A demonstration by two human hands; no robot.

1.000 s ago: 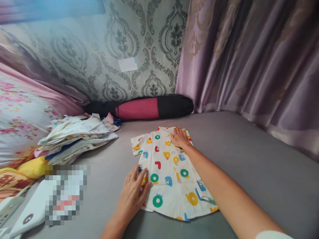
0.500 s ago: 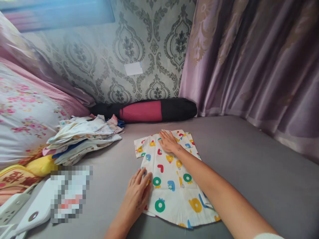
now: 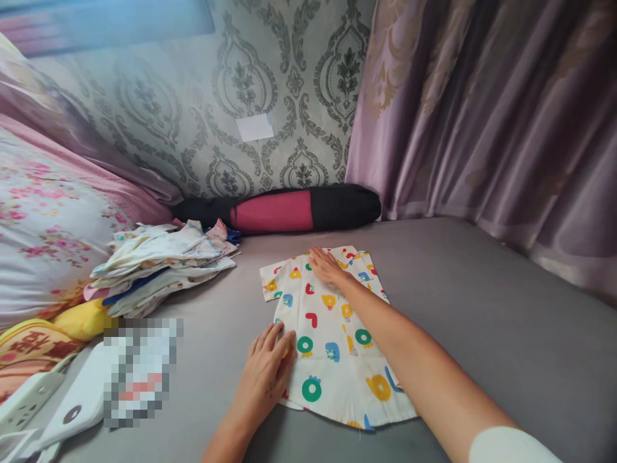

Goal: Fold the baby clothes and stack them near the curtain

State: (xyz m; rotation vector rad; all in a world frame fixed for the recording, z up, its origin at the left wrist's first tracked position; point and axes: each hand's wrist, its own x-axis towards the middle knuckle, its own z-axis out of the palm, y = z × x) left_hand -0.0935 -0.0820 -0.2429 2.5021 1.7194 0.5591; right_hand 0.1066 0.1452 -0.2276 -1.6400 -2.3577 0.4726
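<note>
A small white short-sleeved shirt [image 3: 332,366], printed with red, green, yellow and blue shapes, lies spread on the grey bed surface. My right hand [image 3: 326,266] rests flat on its upper part, near the collar, with the fingers stretched out. The right forearm crosses the shirt and hides some of its right side. At the lower left edge of the shirt lies my left hand [image 3: 268,361], fingers extended and thumb over the fabric. One sleeve [image 3: 271,283] sticks out to the left.
A pile of clothes [image 3: 164,263] sits left, beside a floral pillow [image 3: 48,225]. Nearer are a yellow plush item [image 3: 84,319], a power strip [image 3: 31,402] and a white device [image 3: 81,399]. A black and red roll [image 3: 274,211] lies along the wall; purple curtains [image 3: 457,128] hang right.
The view has shifted slightly. Both hands stay at nearly the same spots on the shirt, and the right forearm covers a little more of the lower right hem.
</note>
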